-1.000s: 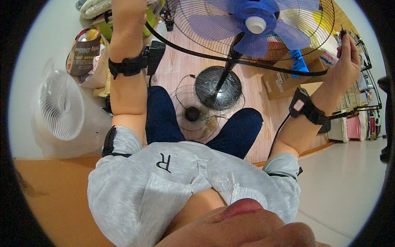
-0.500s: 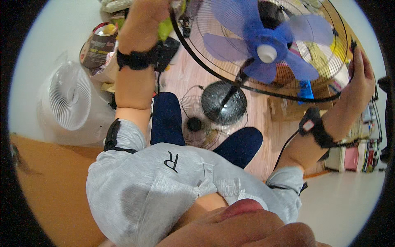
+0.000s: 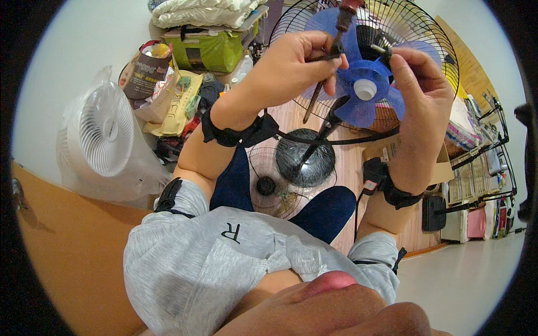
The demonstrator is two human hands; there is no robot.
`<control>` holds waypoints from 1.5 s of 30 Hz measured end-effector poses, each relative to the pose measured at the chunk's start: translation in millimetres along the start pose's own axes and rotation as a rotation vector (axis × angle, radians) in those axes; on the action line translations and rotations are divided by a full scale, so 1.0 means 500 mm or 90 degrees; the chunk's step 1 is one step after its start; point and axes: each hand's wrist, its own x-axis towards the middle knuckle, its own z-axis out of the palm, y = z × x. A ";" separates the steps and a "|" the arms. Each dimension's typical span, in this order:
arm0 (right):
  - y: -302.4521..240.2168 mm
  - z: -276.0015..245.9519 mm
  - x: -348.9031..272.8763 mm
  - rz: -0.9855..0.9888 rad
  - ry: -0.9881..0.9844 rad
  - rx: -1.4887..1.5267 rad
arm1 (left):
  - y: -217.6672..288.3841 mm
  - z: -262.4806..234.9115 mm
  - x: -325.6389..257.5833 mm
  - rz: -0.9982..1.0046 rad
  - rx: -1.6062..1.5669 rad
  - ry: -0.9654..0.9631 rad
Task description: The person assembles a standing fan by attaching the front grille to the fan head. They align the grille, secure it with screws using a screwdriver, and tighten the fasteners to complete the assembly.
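Observation:
A standing fan with blue blades and a white hub sits inside its black wire rear grille, right in front of me. My left hand is closed around a screwdriver with a reddish handle, its dark shaft slanting down past the blades. My right hand rests against the blades and pinches a small part just above the hub. The fan's pole runs down to a round black base between my knees.
A loose wire front grille lies on the wooden floor by the base. A white fan wrapped in plastic stands at left. Bags and a green box pile up behind, a cardboard box and wire shelves at right.
Both hands have left the grille's rim and come together in front of the hub. The left hand now holds a screwdriver. The fan head sits closer and more central.

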 end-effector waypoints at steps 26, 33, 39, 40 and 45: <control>0.044 -0.020 -0.071 0.058 0.047 0.118 | -0.106 0.086 -0.074 -0.096 0.049 -0.009; 0.032 -0.005 -0.094 -0.028 0.125 0.040 | -0.158 0.096 -0.076 -0.077 0.268 -0.099; 0.016 -0.039 -0.102 -0.105 0.192 -0.032 | -0.200 0.085 -0.090 -0.163 0.185 -0.102; 0.020 -0.043 -0.106 -0.122 0.199 -0.087 | -0.202 0.082 -0.093 -0.181 0.175 -0.098; 0.038 -0.076 -0.112 -0.075 0.254 -0.080 | -0.188 0.071 -0.094 -0.090 0.112 -0.107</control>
